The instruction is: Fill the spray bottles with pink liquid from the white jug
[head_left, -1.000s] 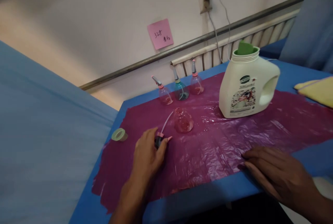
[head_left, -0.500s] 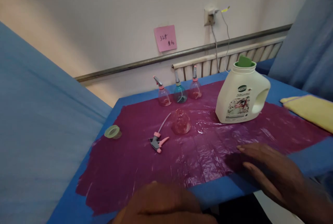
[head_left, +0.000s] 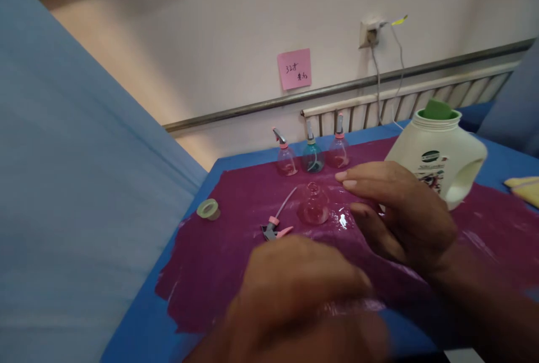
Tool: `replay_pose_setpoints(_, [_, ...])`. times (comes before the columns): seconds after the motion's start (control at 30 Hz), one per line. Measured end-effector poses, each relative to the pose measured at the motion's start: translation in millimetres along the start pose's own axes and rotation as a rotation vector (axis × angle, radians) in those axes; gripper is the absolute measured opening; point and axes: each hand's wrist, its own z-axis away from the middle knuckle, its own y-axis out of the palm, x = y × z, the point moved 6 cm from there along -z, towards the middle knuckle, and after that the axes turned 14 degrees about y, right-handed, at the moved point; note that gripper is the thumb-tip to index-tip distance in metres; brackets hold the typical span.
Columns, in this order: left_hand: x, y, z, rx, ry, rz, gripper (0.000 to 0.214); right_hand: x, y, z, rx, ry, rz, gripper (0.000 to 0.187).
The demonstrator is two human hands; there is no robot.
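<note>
A clear pinkish bottle body without its top stands on the purple plastic sheet. Left of it lies its spray head, grey and pink, with a thin tube pointing at the bottle. My right hand hovers just right of the bottle, fingers stretched and thumb apart, holding nothing. It partly covers a cream detergent jug with a green piece in its mouth. In front of the spray head, my left hand is smeared by motion and its fingertips are hidden.
Along the back stand a pink spray bottle, a teal spray bottle and another pink spray bottle. A small pale-green cup-like piece sits at the left. A yellow cloth lies at the right edge. A blue curtain hangs left.
Both hands have moved forward over the sheet, the right one up beside the bottle body. The view has shifted, so the objects appear farther right.
</note>
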Motion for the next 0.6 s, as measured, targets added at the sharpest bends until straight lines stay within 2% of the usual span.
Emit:
replay_pose_setpoints(0.07, [21,-3.9,-11,-0.147,0.178,-0.032,0.027,-19,13,10,-0.045,0.037,0.005,0.035])
replay_pose_setpoints(0.1, [38,-3.4,-13,-0.223,0.184,-0.014,0.021,-30,19,18,-0.063,0.068,0.012,0.036])
replay_pose_setpoints(0.13, [57,-1.1,-12,-0.293,0.133,0.023,0.013,-42,25,25,-0.073,0.108,0.018,0.036])
replay_pose_setpoints(0.17, [75,5.1,-9,-0.311,0.082,0.059,0.007,-54,30,34,-0.078,0.15,0.021,0.037])
replay_pose_setpoints(0.23, [104,20.2,2,-0.297,-0.024,0.095,0.012,-72,38,48,-0.051,0.219,0.014,0.04])
replay_pose_setpoints(0.27, [114,27.5,10,-0.277,-0.064,0.106,0.016,-77,42,54,-0.025,0.235,0.004,0.042])
replay_pose_setpoints(0.33, [125,43.3,26,-0.157,-0.117,0.131,0.018,-80,48,62,0.036,0.244,-0.02,0.044])
replay_pose_setpoints(0.4, [127,58.0,40,0.007,-0.136,0.152,0.017,-76,54,67,0.086,0.245,-0.053,0.044])
replay_pose_setpoints(0.47, [127,66.5,52,0.097,-0.144,0.159,0.018,-69,62,70,0.137,0.249,-0.097,0.043])
replay_pose_setpoints(0.6, [132,73.4,66,0.153,-0.193,0.154,0.021,-57,73,77,0.178,0.218,-0.153,0.04])
